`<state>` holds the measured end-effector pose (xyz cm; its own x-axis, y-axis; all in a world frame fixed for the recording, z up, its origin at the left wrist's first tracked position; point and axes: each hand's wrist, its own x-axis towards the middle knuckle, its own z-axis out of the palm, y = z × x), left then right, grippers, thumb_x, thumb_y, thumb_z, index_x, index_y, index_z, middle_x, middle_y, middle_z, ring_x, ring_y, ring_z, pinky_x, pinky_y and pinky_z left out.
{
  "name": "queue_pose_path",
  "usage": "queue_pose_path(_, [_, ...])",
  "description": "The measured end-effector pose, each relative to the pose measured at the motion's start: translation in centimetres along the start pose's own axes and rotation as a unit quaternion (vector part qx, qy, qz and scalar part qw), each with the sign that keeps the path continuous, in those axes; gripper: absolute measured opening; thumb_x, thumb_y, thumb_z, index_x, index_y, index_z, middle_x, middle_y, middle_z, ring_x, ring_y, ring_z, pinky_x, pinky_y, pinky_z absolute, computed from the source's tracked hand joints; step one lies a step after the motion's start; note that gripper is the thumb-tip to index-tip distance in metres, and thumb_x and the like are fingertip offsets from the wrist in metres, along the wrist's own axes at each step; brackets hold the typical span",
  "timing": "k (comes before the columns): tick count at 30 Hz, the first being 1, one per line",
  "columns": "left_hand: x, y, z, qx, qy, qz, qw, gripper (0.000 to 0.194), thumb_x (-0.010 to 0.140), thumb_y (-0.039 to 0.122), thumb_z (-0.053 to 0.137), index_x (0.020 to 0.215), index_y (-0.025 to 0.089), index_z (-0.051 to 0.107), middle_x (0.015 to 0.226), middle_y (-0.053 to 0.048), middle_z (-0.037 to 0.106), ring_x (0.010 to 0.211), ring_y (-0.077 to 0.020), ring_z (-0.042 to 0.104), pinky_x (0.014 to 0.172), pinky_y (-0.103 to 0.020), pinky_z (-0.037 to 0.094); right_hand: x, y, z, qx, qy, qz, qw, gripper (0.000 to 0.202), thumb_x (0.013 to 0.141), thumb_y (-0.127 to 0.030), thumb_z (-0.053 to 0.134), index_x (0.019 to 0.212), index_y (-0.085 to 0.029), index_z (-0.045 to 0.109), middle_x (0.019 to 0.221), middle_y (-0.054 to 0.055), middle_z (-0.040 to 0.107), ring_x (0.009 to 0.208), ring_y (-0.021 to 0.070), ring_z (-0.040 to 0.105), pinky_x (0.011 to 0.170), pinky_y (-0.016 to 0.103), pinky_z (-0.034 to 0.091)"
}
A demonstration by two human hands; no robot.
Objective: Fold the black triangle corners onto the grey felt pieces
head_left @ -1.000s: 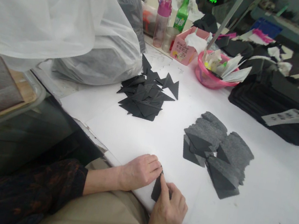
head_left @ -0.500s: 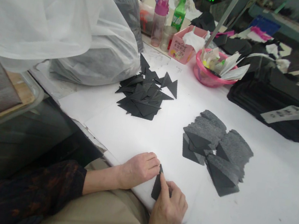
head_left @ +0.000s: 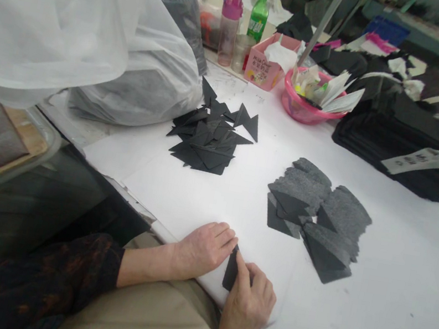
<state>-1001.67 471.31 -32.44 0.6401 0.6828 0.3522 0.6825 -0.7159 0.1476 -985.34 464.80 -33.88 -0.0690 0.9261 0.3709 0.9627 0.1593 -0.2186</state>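
Note:
Near the front edge of the white-covered table (head_left: 196, 200), a small black flat piece (head_left: 231, 270) lies under both my hands. My left hand (head_left: 205, 247) is closed, its fingertips pinching the far end of the piece. My right hand (head_left: 250, 299) presses its index finger along that piece, with the other fingers curled over its right side. Farther off lies a loose pile of black triangular pieces (head_left: 209, 146). To the right, grey fuzzy-faced pieces (head_left: 346, 214) overlap in rows, some with black folded corners on top.
A large translucent plastic bag (head_left: 146, 73) bulges at the left. Behind are a pink-capped bottle (head_left: 228, 31), a green bottle (head_left: 259, 16), a pink box (head_left: 267, 66) and a pink basket (head_left: 302, 108) of papers. Stacked black material (head_left: 400, 138) stands at the right.
The view has shifted slightly. My left fingertips sit a little farther over the far end of the black piece; my right hand stays almost in place.

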Motion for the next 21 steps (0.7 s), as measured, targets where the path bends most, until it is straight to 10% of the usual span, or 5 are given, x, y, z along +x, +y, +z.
queue_pose_path(10, [0.1, -0.8, -0.1, -0.081, 0.042, -0.052, 0.994, 0.021, 0.091, 0.013, 0.053, 0.110, 0.005, 0.060, 0.108, -0.014, 0.062, 0.105, -0.0230, 0.058, 0.093, -0.039, 0.055, 0.8, -0.8, 0.5, 0.006, 0.023, 0.017, 1.000, 0.025, 0.092, -0.020, 0.053, 0.113, -0.025, 0.066, 0.090, 0.006, 0.062, 0.084, 0.0202, 0.050, 0.075, 0.034, 0.035])
queue_pose_path(21, [-0.9, -1.2, 0.1, -0.052, 0.009, 0.060, 0.997, 0.027, 0.097, 0.011, 0.044, 0.120, 0.006, 0.057, 0.122, -0.012, 0.062, 0.119, -0.0220, 0.055, 0.104, -0.035, 0.050, 0.8, -0.5, 0.3, 0.054, 0.037, 0.003, 0.998, 0.025, 0.092, -0.020, 0.054, 0.115, -0.017, 0.063, 0.094, 0.007, 0.065, 0.087, 0.0179, 0.055, 0.080, 0.032, 0.041])
